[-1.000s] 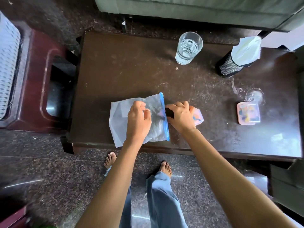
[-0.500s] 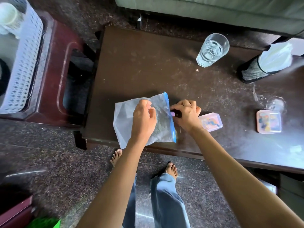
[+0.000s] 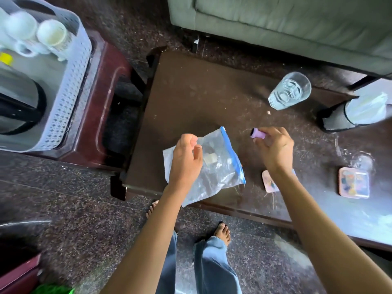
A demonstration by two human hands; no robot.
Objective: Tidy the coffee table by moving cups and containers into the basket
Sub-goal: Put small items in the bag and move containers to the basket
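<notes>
Partly done: cups (image 3: 51,35) already in basket (image 3: 70,98), far left of fingers. Right hand (image 3: 273,149) clamped on small purple container (image 3: 257,133); left hand (image 3: 186,158) fingers loosely apart over zip bag (image 3: 220,166). Glass (image 3: 289,91), two pink boxes (image 3: 353,183) left on tabletop (image 3: 191,102).

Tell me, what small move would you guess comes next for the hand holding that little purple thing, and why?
Probably the right hand carries the small purple item leftward into the zip bag. That is a guess: the item is pinched in the fingers just right of the bag's blue zip edge, while the left hand rests on the bag, seemingly steadying it on the coffee table.
</notes>
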